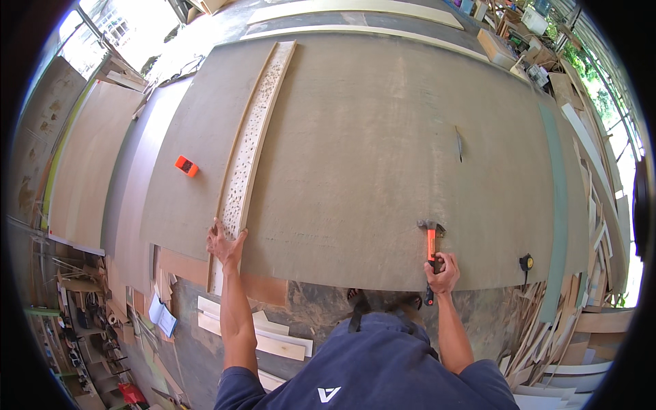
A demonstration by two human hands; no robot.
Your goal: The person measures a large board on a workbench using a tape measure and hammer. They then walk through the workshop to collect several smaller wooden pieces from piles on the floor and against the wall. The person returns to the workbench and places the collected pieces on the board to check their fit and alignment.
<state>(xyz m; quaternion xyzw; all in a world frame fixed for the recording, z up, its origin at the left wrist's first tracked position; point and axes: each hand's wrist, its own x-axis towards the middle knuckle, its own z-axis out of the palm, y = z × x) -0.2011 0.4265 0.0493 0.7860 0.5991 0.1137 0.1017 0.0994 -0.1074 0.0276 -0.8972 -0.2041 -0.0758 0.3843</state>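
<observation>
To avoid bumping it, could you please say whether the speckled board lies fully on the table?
Only partly: the board extends past the near edge of the table.

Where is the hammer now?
In the head view, the hammer is right of centre, in the right hand, across the near edge of the board.

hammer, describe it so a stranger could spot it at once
Find the large brown board across the middle and follow its near edge to the right hand. The hammer is at that hand, its dark head at the far end. Unlike the blocky orange object farther left, it has a long orange-and-black handle.
</observation>
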